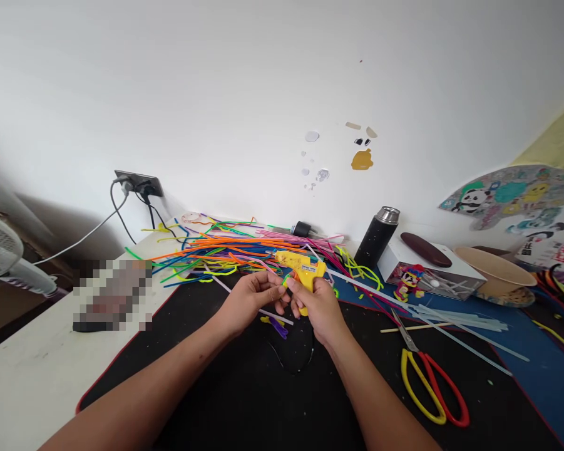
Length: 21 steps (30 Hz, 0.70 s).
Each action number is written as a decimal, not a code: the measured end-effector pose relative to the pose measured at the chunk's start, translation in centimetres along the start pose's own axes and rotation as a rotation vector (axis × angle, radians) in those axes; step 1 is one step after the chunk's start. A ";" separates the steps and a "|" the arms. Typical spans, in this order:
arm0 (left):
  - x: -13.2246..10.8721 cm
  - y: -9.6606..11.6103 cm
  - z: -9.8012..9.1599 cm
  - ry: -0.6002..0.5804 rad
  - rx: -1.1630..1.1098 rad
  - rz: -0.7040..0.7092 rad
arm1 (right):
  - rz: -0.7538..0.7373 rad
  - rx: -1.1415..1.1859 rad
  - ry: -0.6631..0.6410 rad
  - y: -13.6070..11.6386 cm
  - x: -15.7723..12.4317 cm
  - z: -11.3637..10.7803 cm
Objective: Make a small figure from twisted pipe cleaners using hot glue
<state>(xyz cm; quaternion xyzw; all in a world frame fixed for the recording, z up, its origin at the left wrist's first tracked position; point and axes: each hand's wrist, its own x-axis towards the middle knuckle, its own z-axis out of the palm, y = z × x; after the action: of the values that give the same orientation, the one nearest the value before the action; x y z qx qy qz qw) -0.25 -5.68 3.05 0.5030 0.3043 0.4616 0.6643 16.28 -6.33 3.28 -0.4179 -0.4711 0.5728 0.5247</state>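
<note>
My right hand [320,307] is wrapped round the handle of a yellow hot glue gun [305,268], its nozzle toward the left. From the gun's rear a long pale glue stick [361,285] slants to the right. Close against the handle, my left hand [251,297] is pinched on a small green fuzzy piece [287,277], probably pipe cleaner; its shape is mostly hidden by my fingertips. The right thumb is beside that piece. Below my hands lies a small purple and yellow pipe cleaner piece [276,326] on the black mat [225,401].
Many coloured pipe cleaners [216,250] lie behind my hands. Red-and-yellow-handled scissors [422,369] and spare glue sticks [464,318] lie on the right. A black thermos [378,237], a small figurine [409,282] and a bowl [497,269] stand farther back. A fan [0,247] is at left.
</note>
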 end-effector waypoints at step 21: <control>-0.1 0.4 -0.1 -0.058 0.161 0.000 | -0.028 0.020 0.028 0.0 0.1 -0.1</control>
<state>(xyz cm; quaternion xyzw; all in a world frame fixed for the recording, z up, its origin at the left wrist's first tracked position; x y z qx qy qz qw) -0.52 -5.71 3.37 0.5681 0.3209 0.4209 0.6302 16.36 -6.18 3.30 -0.4138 -0.4638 0.5641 0.5435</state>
